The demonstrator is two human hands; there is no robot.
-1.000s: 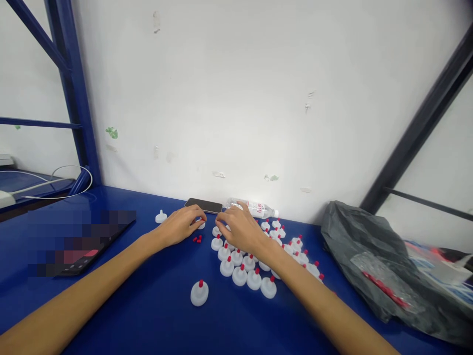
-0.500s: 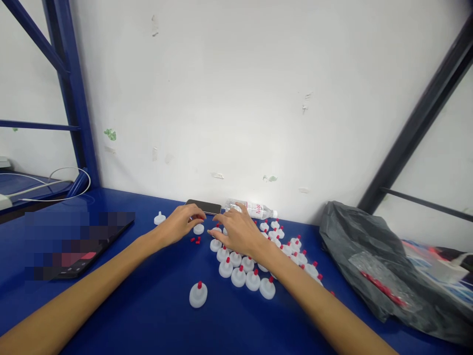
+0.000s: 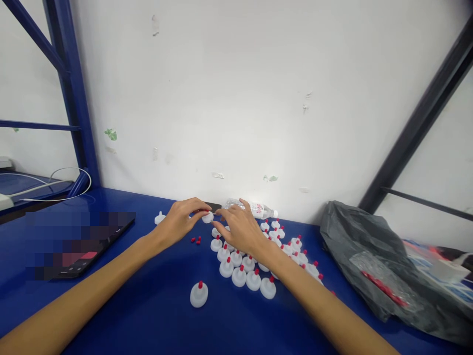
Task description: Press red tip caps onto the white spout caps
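Note:
My left hand (image 3: 183, 217) pinches a white nozzle cap (image 3: 207, 218) between thumb and fingertips, near its red tip. The cap is held up off the blue table. Just right of it is my right hand (image 3: 239, 228), thumb and fingers apart; whether a fingertip touches the cap I cannot tell. Under and around that hand stand many white caps with red tips (image 3: 239, 277). A single such cap (image 3: 199, 296) stands apart at the front. Several small red tips (image 3: 198, 240) lie below my left hand. Beyond its wrist sits a white cap with a bare nozzle (image 3: 159, 218).
A clear plastic bottle (image 3: 258, 210) and a dark phone (image 3: 214, 207) lie along the wall. On the left is a black tablet-like device (image 3: 84, 256), partly blurred out. A dark plastic bag (image 3: 343, 256) is at the right, with a clear bag of red pieces (image 3: 384, 288) on it.
My left hand has moved right and up, lifting the cap from the table toward my right hand. My right hand has barely shifted. The standing caps have stayed put.

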